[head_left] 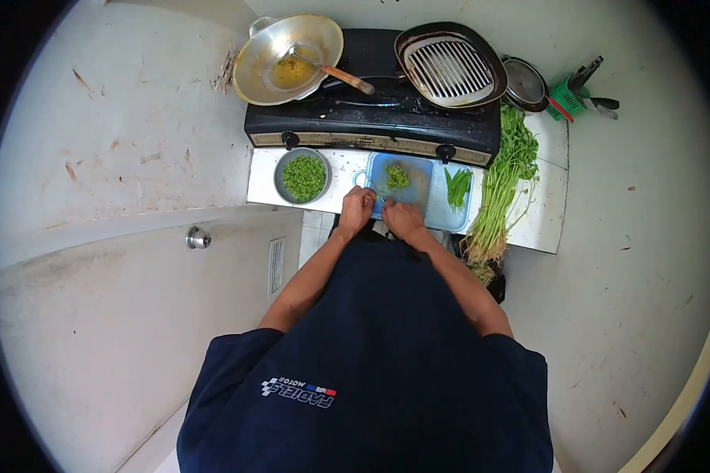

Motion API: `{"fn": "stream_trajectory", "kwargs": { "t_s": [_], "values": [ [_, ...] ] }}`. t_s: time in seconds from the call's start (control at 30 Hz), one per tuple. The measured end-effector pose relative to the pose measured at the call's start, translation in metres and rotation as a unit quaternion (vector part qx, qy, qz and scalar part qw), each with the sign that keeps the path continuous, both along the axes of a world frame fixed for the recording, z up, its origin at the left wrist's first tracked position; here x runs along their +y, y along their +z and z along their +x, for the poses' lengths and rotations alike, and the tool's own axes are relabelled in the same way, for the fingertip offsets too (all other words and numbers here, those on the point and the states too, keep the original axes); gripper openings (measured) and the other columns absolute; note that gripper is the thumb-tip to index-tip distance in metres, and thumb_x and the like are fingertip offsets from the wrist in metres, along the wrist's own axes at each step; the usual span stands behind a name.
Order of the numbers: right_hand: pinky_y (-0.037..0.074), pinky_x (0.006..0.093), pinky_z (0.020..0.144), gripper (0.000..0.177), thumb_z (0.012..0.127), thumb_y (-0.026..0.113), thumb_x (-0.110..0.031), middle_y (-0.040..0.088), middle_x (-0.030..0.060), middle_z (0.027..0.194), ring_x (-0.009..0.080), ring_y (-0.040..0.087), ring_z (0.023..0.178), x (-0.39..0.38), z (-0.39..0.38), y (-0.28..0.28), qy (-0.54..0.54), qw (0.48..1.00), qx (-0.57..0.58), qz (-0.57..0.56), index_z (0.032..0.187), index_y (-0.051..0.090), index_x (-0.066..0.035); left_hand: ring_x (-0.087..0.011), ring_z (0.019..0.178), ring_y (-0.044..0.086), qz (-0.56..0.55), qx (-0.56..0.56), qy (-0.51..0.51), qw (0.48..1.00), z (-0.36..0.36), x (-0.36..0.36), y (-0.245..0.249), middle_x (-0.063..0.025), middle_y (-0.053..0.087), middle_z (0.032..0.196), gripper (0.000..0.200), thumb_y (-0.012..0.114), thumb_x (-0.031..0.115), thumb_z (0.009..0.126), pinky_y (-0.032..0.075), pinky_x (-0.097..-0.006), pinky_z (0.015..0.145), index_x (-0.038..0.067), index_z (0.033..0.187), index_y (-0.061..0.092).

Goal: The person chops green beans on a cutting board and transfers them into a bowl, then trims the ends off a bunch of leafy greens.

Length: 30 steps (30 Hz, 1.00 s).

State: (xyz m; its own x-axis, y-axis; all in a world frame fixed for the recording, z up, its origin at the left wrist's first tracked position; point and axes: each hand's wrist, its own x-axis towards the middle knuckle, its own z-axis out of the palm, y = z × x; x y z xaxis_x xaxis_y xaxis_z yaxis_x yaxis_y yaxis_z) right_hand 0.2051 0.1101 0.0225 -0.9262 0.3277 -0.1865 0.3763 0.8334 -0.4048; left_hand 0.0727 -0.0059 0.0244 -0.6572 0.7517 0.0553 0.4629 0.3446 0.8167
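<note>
My left hand [358, 206] is closed at the near left edge of a blue cutting board [420, 175]. Just beside it, my right hand [403, 218] is also closed over the board's near edge. A thin, greenish sliver shows between the two hands, too small to name, and the fingers hide what each one grips. Beyond them on the board lies a small heap of chopped green pieces [397, 176]. Long green pods [457, 189] rest in a light blue tray [459, 221] on the right. At the left stands a grey bowl [278, 189] full of chopped green pieces.
Behind the board is a black gas stove [371, 118] with a wok [248, 75], a wooden-handled ladle [347, 78] and a grill pan [493, 87]. Leafy greens with roots [498, 189] overhang the right counter edge. A lidded pan [525, 83] and green utensil basket [564, 98] stand behind.
</note>
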Motion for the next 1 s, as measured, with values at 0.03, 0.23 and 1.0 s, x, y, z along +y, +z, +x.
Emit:
{"fn": "stream_trajectory", "kwargs": {
  "t_s": [0.03,0.23,1.0],
  "values": [
    [0.058,0.0502,0.068,0.032,0.102,0.052,-0.028,0.072,0.0223,0.076,0.0395,0.073,0.070,0.000,0.000,-0.001,-0.005,1.000,-0.002,0.000,0.101,0.063,0.002,-0.0240,0.068,0.065,-0.002,0.002,-0.004,1.000,-0.001,-0.001,0.000,-0.0154,0.062,0.082,0.013,0.066,-0.009,0.083,0.054,-0.0332,0.064,-0.001,0.092,0.072],
    [0.060,0.0480,0.067,0.026,0.100,0.049,-0.023,0.074,0.0197,0.079,0.0359,0.075,0.074,0.002,0.007,0.008,0.007,1.000,-0.016,0.022,0.099,0.064,-0.002,-0.0241,0.068,0.065,-0.001,-0.006,-0.014,1.000,-0.001,-0.001,0.005,-0.0154,0.062,0.082,0.013,0.067,-0.008,0.083,0.054,-0.0338,0.064,-0.002,0.093,0.072],
    [0.059,0.0501,0.072,0.025,0.098,0.051,-0.021,0.074,0.0217,0.079,0.0383,0.075,0.078,-0.002,0.016,0.012,0.017,1.000,-0.006,-0.002,0.099,0.064,0.001,-0.0254,0.066,0.067,0.013,-0.009,-0.004,1.000,-0.004,-0.002,-0.011,-0.0158,0.064,0.082,0.010,0.069,-0.008,0.083,0.055,-0.0347,0.063,-0.001,0.090,0.072]
  ]
}}
